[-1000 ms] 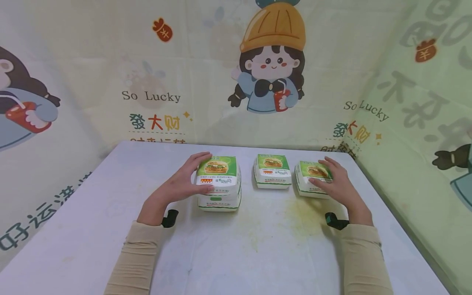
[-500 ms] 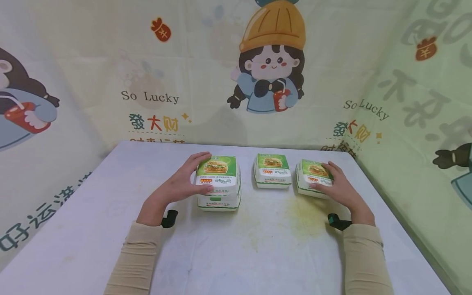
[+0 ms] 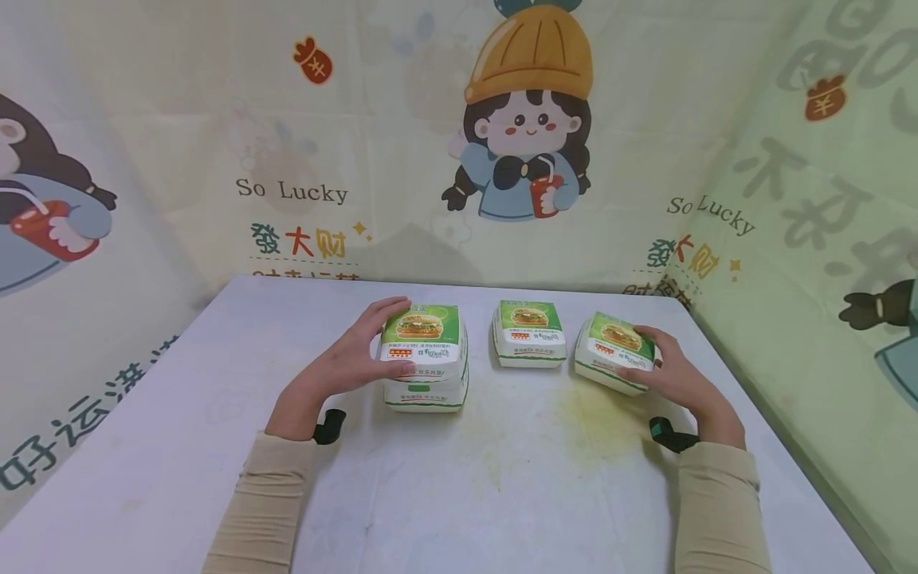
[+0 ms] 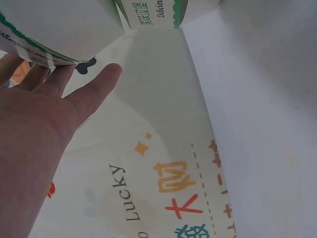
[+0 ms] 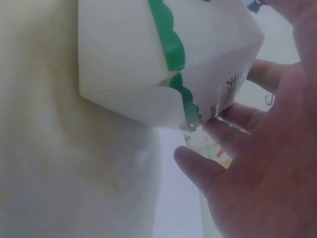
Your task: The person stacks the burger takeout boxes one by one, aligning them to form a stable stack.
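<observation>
Two green-and-white burger boxes are stacked left of centre in the head view. My left hand (image 3: 344, 359) grips the upper burger box (image 3: 423, 328) from its left side, thumb along the front and fingers at the back. Beneath it sits the lower burger box (image 3: 426, 395). On the right, my right hand (image 3: 684, 383) holds another burger box (image 3: 615, 339) by its right side, and the box stands turned at an angle. In the right wrist view, the fingers (image 5: 230, 136) lie along the wall of that white box (image 5: 143, 59) with its green scalloped band.
One more burger box (image 3: 529, 331) stands between the stack and the right-hand box, near the back of the white table (image 3: 502, 510). A yellowish stain (image 3: 598, 418) marks the surface in front. Printed cloth (image 3: 402, 159) hangs behind and along the sides.
My right hand has moved slightly right and towards me, turning its burger box clockwise at an angle. The left hand and the stack have stayed in place.
</observation>
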`<state>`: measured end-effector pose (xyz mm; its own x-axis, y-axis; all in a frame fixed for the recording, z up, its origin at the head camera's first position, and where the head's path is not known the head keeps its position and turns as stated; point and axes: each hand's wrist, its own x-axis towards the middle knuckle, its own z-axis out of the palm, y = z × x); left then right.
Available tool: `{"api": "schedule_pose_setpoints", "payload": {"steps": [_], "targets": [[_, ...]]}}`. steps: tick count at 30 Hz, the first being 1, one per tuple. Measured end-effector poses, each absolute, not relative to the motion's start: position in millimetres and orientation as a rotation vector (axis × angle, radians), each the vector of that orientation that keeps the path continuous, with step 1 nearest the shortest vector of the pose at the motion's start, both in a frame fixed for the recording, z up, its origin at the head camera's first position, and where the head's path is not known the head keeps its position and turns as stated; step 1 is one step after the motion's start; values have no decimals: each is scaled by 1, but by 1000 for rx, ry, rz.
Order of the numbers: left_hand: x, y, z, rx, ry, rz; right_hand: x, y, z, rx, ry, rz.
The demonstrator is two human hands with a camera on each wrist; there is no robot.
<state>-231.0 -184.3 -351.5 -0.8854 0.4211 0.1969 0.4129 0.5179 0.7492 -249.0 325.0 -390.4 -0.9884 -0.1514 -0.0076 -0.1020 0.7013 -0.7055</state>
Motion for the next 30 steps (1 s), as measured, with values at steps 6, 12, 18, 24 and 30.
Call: {"api": "schedule_pose_setpoints", "payload": {"steps": [6,12,18,24,30], "targets": [[-231,-185,-352,750,2730,1340,-248,327,-390,-199,2854,-1160],[-231,-184,-351,739,2737,1336,-246,326,-384,-243,2877,-1193],[-231,-183,-353,729,2744,1331,-245,323,-380,-245,2882,-1249],[-232,-182,-353,709,2756,1321,-244,319,-377,-246,2923,-1290],[-232,-183,-354,707,2752,1322,-243,313,-372,-267,2939,-1324]]}}
